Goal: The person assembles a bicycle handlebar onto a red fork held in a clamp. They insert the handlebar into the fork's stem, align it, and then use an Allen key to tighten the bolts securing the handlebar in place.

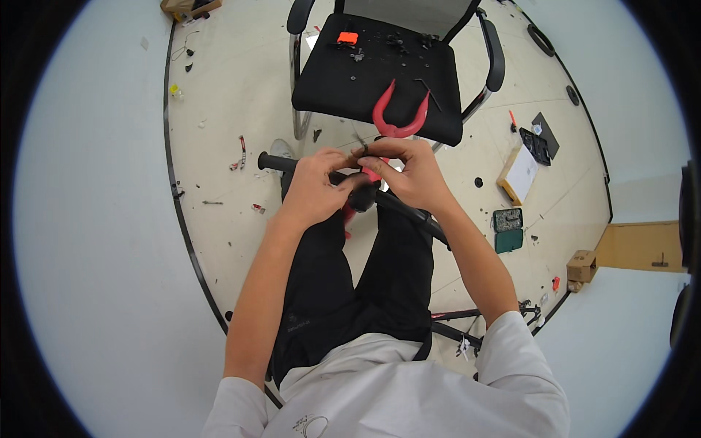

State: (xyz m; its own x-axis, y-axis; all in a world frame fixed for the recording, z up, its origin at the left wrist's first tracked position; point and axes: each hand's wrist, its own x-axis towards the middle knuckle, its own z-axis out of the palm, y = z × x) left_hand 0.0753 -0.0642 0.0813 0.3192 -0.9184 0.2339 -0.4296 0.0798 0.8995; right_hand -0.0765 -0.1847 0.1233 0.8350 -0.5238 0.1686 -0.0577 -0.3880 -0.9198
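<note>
Across my knees lies a black handlebar (410, 212) with a dark grip (273, 161) at its left end. A red bicycle fork (400, 129) points away from me, its two prongs resting over the chair seat's near edge. My left hand (319, 184) and my right hand (412, 174) meet where fork and bar join, beside a dark rounded part (362, 197). Fingertips of both hands are pinched close together there. A thin, blurred dark piece (362, 144) sticks up between them; its kind and the exact grip are hidden.
Ahead stands a black office chair (328, 84) with an orange piece (347, 38), small hardware and a hex key (429, 93) on its seat. On the floor to the right are a green case (509, 241), a black tool case (535, 147) and a bicycle frame (456, 332).
</note>
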